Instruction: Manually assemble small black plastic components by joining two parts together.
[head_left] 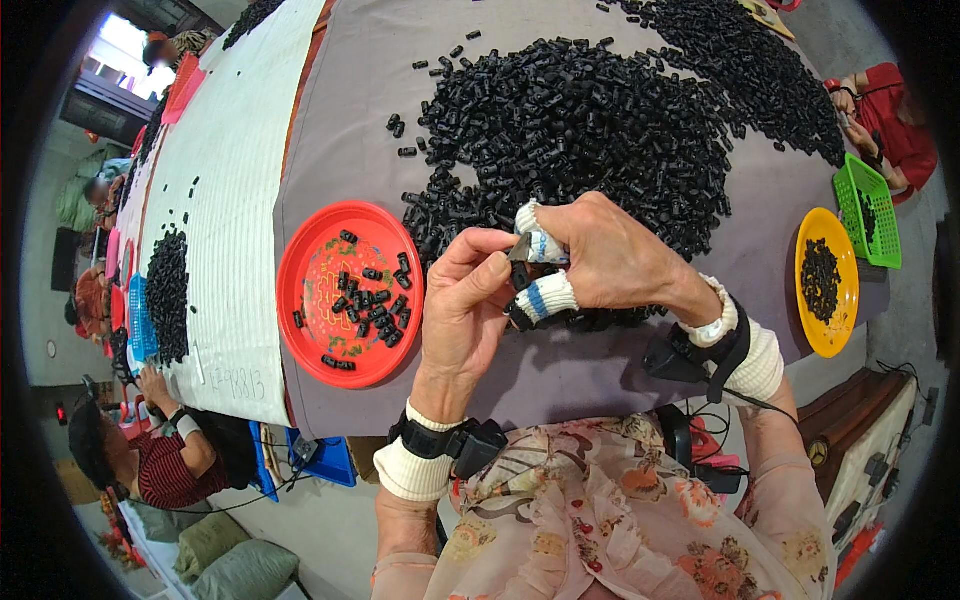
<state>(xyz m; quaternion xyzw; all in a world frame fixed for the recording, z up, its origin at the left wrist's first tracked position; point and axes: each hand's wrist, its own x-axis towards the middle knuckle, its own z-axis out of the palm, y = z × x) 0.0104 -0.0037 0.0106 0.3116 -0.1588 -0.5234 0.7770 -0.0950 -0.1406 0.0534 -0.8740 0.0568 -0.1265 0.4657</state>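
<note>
My left hand [462,315] is closed, pinching a small black cylindrical part [519,275] between thumb and fingertips. My right hand [612,255], with white cloth sleeves on its thumb and a finger, grips a small dark pointed blade [520,247] against that part. Its handle, if any, is hidden in the fingers. Just beyond both hands lies a big heap of similar black parts [580,130]. To the left of my left hand is a red plate [293,330] with several black parts on it.
A yellow plate [846,335] of black parts and a green basket [858,190] stand at the right. A second heap [740,70] lies far right, near a person in red [890,125]. Other people work along the white-covered table [240,180] at left, one in a striped shirt [180,470].
</note>
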